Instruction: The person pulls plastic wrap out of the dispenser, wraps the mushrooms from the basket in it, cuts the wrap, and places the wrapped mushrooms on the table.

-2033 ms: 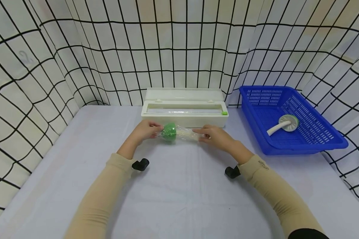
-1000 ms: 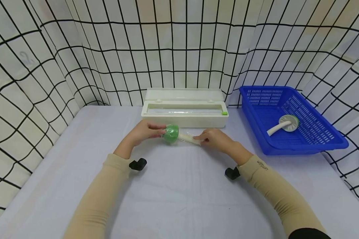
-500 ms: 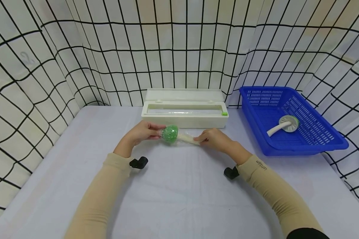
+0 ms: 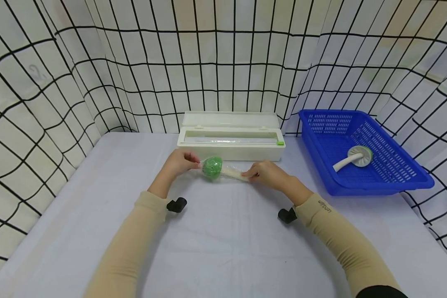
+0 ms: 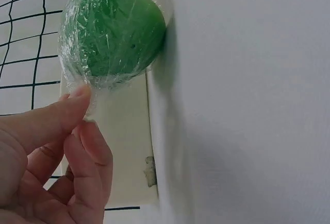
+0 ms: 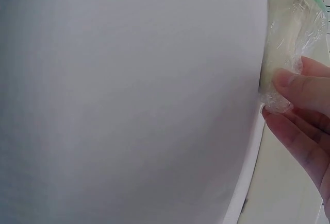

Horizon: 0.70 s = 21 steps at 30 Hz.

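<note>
A toy mushroom with a green cap (image 4: 212, 167) and a pale stem (image 4: 231, 173) lies wrapped in cling film in front of the white box. My left hand (image 4: 181, 162) is at the cap end; in the left wrist view its thumb and forefinger pinch gathered cling film (image 5: 77, 72) just beyond the cap (image 5: 121, 28). At the other end, my right hand (image 4: 270, 174) pinches the stem tip between thumb and fingers. The right wrist view shows clear, wrinkled film over the stem (image 6: 281, 38).
Behind the hands stands a white cling film dispenser (image 4: 231, 152) with its lid up and a roll inside. To the right, a blue basket (image 4: 361, 188) holds another mushroom (image 4: 361, 156). Black wire grid (image 4: 234, 64) encloses the white table (image 4: 227, 248) at the back and sides.
My left hand has shifted from the cap's side to the film past its end. The mushroom has tilted, its stem end now nearer me, and my right hand has taken hold of the stem tip.
</note>
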Motion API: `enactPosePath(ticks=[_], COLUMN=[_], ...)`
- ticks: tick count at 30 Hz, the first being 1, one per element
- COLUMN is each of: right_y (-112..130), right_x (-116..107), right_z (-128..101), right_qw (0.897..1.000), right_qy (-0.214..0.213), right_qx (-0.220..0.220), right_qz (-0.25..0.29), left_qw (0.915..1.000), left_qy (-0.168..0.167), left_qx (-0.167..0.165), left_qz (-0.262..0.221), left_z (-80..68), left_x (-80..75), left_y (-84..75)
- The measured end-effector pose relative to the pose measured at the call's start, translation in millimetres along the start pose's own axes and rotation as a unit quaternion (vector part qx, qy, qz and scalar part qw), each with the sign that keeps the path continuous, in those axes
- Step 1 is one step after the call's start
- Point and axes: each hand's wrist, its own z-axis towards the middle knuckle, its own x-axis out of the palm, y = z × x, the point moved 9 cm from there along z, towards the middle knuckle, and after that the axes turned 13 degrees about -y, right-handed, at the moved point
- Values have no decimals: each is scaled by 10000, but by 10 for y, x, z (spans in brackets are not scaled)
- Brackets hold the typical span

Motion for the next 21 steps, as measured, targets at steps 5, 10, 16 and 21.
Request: enactPosePath(ticks=[5, 10, 16, 21], right_y=[7, -34, -103, -141], right_x=[4, 30, 29, -19], right_z=[6, -2, -17, -50], right_qw=[10000, 9998, 9954, 9886], right_qy=[33, 29, 253, 471], right_qx=[14, 185, 913, 1342], right_qz=[38, 3, 113, 485], left_qw=[9994, 9995, 9994, 9984], left_qy=[-177, -217, -148, -109], left_qx=[181, 171, 298, 316], left_qz=[218, 121, 78, 460], left_z=[-33, -49, -43, -37], left_x=[-28, 6, 60, 74], left_y=[-25, -26, -93, -104])
